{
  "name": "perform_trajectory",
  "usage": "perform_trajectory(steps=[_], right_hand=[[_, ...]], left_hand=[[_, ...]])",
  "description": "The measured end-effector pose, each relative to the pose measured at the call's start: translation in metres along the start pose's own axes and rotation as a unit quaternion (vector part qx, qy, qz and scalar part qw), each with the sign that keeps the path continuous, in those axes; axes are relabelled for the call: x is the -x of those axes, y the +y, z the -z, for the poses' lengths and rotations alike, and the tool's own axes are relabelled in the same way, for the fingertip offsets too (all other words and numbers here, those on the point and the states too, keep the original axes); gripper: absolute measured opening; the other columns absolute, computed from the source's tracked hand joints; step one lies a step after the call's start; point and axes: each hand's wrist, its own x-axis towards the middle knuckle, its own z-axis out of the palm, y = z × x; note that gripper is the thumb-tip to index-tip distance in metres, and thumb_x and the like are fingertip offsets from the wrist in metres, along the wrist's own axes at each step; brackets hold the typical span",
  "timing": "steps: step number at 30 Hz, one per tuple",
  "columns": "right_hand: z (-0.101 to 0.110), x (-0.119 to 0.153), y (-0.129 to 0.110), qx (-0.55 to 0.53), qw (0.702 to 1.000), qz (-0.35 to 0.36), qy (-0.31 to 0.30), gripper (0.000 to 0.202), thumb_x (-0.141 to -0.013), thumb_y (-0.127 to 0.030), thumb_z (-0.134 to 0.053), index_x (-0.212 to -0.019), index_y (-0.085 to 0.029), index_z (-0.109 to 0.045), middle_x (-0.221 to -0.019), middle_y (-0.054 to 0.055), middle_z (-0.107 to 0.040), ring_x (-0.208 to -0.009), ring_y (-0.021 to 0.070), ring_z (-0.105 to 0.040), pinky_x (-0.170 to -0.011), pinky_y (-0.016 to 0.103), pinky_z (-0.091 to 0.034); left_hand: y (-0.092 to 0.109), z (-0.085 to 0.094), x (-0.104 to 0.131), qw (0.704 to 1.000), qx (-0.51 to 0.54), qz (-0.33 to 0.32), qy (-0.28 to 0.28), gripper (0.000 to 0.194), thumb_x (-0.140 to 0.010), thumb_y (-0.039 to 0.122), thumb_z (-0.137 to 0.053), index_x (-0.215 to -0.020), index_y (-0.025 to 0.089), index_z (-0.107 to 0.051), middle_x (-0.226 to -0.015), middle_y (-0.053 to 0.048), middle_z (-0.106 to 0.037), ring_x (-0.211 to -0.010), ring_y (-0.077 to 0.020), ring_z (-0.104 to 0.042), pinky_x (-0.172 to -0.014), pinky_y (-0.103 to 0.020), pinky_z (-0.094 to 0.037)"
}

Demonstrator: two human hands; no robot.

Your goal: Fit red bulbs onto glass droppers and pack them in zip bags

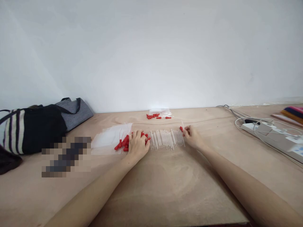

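My left hand point(138, 145) rests over a pile of red rubber bulbs point(124, 143), its fingers curled down among them; what its fingertips grip, if anything, is hidden. To its right lies a row of clear thin tubes point(165, 139), side by side on the wooden table point(165, 183). At the right end of that row my right hand point(189, 134) pinches a red bulb point(181, 128) and a thin clear tube point(182, 124) that stands up from the fingers. A stack of clear plastic bags point(109, 138) lies left of the bulb pile, partly under it.
Near the wall are more red bulbs point(153, 116) beside a small clear bag point(159, 111). Black and striped bags point(44, 126) stand at the left. A white power strip point(272, 135) with cables point(239, 118) and folded cloths point(293, 114) lie at the right.
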Motion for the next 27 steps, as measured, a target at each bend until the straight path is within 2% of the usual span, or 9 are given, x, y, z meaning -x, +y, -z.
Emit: perform_trajectory(steps=[2, 4, 8, 11, 13, 19, 27], right_hand=[[-0.004, 0.003, 0.001, -0.018, 0.999, 0.04, 0.002, 0.023, -0.08, -0.025, -0.036, -0.098, -0.014, -0.045, -0.075, 0.004, -0.058, -0.067, 0.0145, -0.055, -0.061, 0.025, -0.041], [-0.007, 0.01, -0.004, -0.012, 0.995, 0.099, -0.009, 0.025, -0.08, -0.022, -0.035, -0.102, -0.015, -0.046, -0.075, 0.004, -0.059, -0.069, 0.015, -0.055, -0.064, 0.026, -0.041], [-0.016, 0.031, -0.023, 0.009, 0.969, 0.242, -0.039, 0.019, -0.079, -0.017, -0.037, -0.089, -0.018, -0.054, -0.078, 0.005, -0.06, -0.074, 0.0167, -0.055, -0.068, 0.03, -0.039], [-0.025, 0.047, -0.034, 0.024, 0.954, 0.296, -0.053, 0.018, -0.081, -0.015, -0.039, -0.089, -0.018, -0.054, -0.079, 0.005, -0.061, -0.072, 0.0157, -0.055, -0.069, 0.03, -0.036], [-0.032, 0.055, -0.037, 0.041, 0.946, 0.315, -0.062, 0.017, -0.082, -0.017, -0.039, -0.089, -0.019, -0.055, -0.079, 0.003, -0.062, -0.07, 0.0144, -0.055, -0.071, 0.031, -0.033], [-0.039, 0.06, -0.037, 0.062, 0.943, 0.323, -0.045, 0.018, -0.085, -0.02, -0.037, -0.088, -0.019, -0.055, -0.078, 0.003, -0.061, -0.069, 0.0131, -0.054, -0.071, 0.03, -0.029], [-0.04, 0.06, -0.036, 0.073, 0.942, 0.325, -0.05, 0.021, -0.085, -0.019, -0.037, -0.089, -0.021, -0.057, -0.08, 0.003, -0.062, -0.07, 0.0137, -0.054, -0.069, 0.03, -0.027]], left_hand=[[0.001, 0.005, 0.001, 0.999, 0.03, -0.002, 0.019, 0.01, -0.073, 0.021, -0.052, -0.064, 0.017, -0.055, -0.096, -0.01, -0.055, -0.094, -0.0284, -0.043, -0.077, -0.045, -0.035], [0.001, 0.009, 0.004, 0.996, 0.088, -0.02, 0.024, 0.009, -0.077, 0.02, -0.048, -0.071, 0.017, -0.054, -0.089, -0.008, -0.056, -0.089, -0.0249, -0.045, -0.077, -0.041, -0.038], [0.001, 0.008, 0.018, 0.976, 0.211, -0.041, -0.02, 0.009, -0.082, 0.019, -0.041, -0.083, 0.016, -0.05, -0.079, -0.005, -0.055, -0.077, -0.0182, -0.05, -0.07, -0.033, -0.043], [0.005, 0.004, 0.027, 0.966, 0.254, -0.035, -0.043, 0.019, -0.083, 0.017, -0.04, -0.1, 0.016, -0.046, -0.087, -0.005, -0.054, -0.081, -0.0172, -0.052, -0.073, -0.031, -0.044], [0.008, 0.004, 0.029, 0.959, 0.275, -0.038, -0.054, 0.023, -0.084, 0.016, -0.038, -0.105, 0.017, -0.046, -0.09, -0.005, -0.052, -0.084, -0.0162, -0.052, -0.074, -0.03, -0.044], [0.012, 0.01, 0.026, 0.949, 0.308, -0.041, -0.059, 0.017, -0.084, 0.016, -0.038, -0.093, 0.019, -0.053, -0.087, -0.004, -0.049, -0.081, -0.0142, -0.051, -0.073, -0.027, -0.044], [0.009, 0.007, 0.027, 0.948, 0.312, -0.041, -0.052, 0.014, -0.084, 0.018, -0.041, -0.09, 0.018, -0.053, -0.086, -0.004, -0.056, -0.084, -0.0156, -0.052, -0.076, -0.03, -0.043]])
